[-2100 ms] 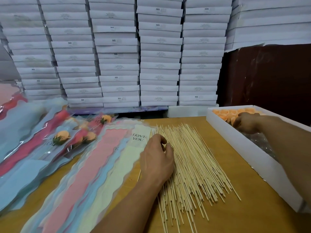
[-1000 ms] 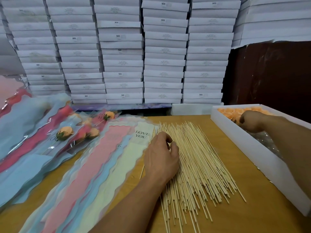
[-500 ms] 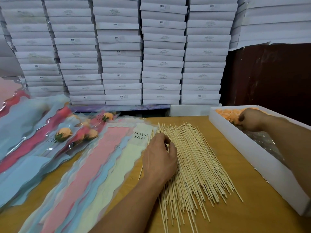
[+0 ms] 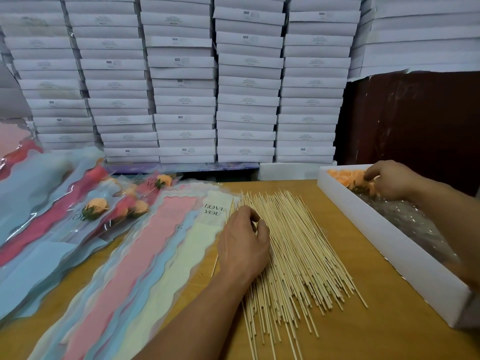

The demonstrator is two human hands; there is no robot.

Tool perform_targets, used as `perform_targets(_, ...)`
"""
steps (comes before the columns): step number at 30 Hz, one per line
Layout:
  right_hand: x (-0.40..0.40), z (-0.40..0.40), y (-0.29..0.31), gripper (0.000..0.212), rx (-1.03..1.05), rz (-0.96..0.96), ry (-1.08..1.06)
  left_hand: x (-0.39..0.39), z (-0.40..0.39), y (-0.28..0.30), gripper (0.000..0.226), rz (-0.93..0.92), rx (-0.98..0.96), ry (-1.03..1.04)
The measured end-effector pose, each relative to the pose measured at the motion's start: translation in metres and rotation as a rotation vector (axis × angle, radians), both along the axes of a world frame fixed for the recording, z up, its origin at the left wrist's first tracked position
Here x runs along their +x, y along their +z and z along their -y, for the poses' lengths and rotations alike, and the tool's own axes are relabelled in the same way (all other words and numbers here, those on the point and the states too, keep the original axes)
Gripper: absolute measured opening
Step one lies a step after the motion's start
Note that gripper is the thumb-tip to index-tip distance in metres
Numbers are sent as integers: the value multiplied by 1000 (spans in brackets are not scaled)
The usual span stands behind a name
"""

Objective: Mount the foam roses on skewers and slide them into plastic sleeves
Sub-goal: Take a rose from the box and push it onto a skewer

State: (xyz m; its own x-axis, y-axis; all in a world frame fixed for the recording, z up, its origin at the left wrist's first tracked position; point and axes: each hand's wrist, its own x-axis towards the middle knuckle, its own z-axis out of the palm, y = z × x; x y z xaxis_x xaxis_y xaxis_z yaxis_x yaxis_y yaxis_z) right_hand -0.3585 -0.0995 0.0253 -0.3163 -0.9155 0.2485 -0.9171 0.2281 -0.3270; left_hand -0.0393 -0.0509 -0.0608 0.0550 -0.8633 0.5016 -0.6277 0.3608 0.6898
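- Two hands are at work on the wooden desk (image 4: 363,333).
- Closest to us lies a big heap of thin skewers (image 4: 293,255), spread out like a fan.
- The left hand (image 4: 245,245) rests on the left side of the heap, about halfway along the sticks. Its fingers are curled down onto the sticks. It seems to be feeling for one stick, but I cannot tell if it has pinched one yet.
- To do this well, I think it should roll one stick away from the others and lift just that one, so the heap does not scatter.
- Left of the heap lie empty plastic sleeves (image 4: 166,242) in pink, blue and cream. The top one says "LOVE YOU".
- Farther left are finished roses in sleeves (image 4: 94,207), orange with green leaves.
- On the right stands a long white box (image 4: 389,237) with crinkly clear plastic inside.
- At the far end of the box sit the orange foam roses (image 4: 342,176).
- The right hand (image 4: 389,179) reaches into them. Its fingers are bent around one rose, so it looks like it is picking that one up.
- Foam is soft, so I think it should hold the rose gently and near the green bottom, where the stick must go in.
- Farthest away, many flat white boxes (image 4: 246,87) are stacked in tall piles, next to a dark red wall (image 4: 415,120).
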Motion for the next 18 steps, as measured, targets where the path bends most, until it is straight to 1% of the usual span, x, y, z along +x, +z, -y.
perform_targets(3, 4, -6, 10, 42, -59, -13, 49, 0, 0, 0, 6, 3, -7, 3)
perform_targets(8, 25, -20, 28, 33, -172, -52, 166, 0, 3, -2, 7, 2, -4, 12)
perform_targets(11, 48, -30, 34, 31, -225, -72, 244, 1, 4, -2, 8, -6, 1, 10)
perform_targets(18, 108, -46, 27, 29, -187, 25, 391, 0, 5, -3, 12, -32, -29, -50)
